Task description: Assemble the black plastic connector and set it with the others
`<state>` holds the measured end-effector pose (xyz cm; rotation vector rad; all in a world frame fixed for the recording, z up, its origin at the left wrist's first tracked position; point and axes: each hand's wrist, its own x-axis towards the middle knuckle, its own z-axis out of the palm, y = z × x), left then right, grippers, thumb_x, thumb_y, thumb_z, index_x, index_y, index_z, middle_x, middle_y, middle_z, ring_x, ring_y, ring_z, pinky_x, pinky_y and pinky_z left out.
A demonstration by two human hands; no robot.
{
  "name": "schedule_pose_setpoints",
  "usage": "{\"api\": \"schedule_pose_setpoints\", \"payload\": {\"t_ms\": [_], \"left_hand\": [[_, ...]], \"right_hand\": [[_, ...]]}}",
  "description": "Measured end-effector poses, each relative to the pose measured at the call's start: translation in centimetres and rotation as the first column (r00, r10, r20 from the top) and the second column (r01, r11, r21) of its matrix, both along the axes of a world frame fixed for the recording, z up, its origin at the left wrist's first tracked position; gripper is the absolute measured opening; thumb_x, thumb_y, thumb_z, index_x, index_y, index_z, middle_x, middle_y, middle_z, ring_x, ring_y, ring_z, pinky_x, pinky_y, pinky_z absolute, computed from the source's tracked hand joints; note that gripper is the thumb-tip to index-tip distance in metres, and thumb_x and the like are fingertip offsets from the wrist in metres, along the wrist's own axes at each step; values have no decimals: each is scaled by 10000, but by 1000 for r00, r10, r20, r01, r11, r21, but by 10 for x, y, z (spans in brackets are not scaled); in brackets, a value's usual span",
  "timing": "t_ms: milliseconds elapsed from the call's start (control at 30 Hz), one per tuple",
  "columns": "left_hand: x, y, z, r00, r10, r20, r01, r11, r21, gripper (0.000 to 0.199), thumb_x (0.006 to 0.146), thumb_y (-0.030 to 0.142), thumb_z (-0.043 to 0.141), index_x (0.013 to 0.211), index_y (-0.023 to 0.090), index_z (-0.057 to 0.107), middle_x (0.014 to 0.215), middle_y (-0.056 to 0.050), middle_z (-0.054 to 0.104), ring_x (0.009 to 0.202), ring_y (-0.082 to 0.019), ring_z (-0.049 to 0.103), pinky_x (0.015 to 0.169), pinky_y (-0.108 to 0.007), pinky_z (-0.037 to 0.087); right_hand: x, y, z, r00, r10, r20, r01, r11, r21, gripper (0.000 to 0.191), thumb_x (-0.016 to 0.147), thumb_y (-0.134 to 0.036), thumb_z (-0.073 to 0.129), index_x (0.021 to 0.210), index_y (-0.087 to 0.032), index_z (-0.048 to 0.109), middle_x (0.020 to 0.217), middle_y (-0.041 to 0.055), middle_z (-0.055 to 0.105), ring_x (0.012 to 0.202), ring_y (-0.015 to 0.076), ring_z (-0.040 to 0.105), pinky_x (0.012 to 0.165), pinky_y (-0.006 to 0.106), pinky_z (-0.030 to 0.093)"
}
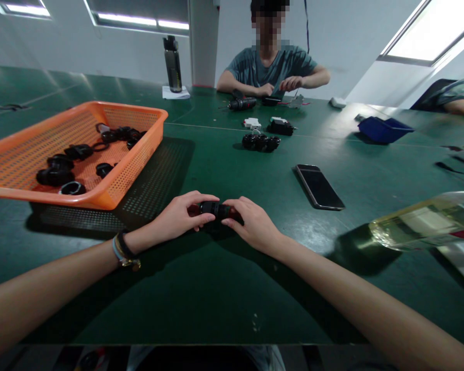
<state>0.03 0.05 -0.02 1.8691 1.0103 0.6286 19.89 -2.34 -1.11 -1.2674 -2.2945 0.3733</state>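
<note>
Pinching a small black part (pixel 215 208) from both ends, the two hands meet at frame ctr, just above or on the green table (pixel 170 309); can't tell if it touches. L hand (pixel 185 214) is mostly closed, thumb + fingers on the part's left end. R hand (pixel 251 219) is likewise closed to a pinch, thumb + fingers on the right end. Part lies roughly horiz. btwn them, partly hidden by fingers. Bands (pixel 124 251) circle the L wrist.

Upper L to mid L of frame: orange basket (pixel 135 165) w/ several black pieces (pixel 56 170) inside, loosely spread. Mid R: dark-screened phone (pixel 319 186), flat & at a slant. Far R, clear bottle (pixel 425 221) w/ yellowish liquid, on its side in the view, cut off by frame edge.

Upper ctr: black cluster (pixel 260 141), w/ a white piece (pixel 252 123) and a black block (pixel 280 127) just beyond it. Behind those, a dark power tool (pixel 242 103) near a seated person (pixel 272 67) in a grey-green shirt, both hands low over small items, details too small to tell. Dark flask (pixel 172 64) stands upright on white paper (pixel 176 93), upper L of ctr. Blue tray (pixel 384 130) sits upper R.
</note>
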Motion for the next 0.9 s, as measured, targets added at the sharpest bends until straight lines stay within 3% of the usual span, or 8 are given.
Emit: {"api": "schedule_pose_setpoints", "payload": {"t_ms": [467, 900], "left_hand": [[0, 0, 0, 1000, 0, 0, 0, 1000, -10, 354, 746, 337, 580, 1064, 180, 572, 927, -20, 535, 521, -66, 550, 471, -211, 489], [0, 0, 0, 1000, -8, -12, 8, 1000, 16, 339, 752, 324, 581, 1057, 177, 574, 910, -11, 526, 518, -60, 545, 487, -210, 489]], "right_hand": [[1, 0, -1, 1000, 11, -18, -10, 998, 54, 196, 807, -234, 566, 983, -151, 548, 841, 65, 595, 786, 178, 544, 681, 332, 465], [0, 0, -3, 998, 30, -61, -25, 996, 80, 268, 739, -122, 602, 984, -168, 503, 870, 61, 587, 814, 182, 548, 665, 320, 469]]}}
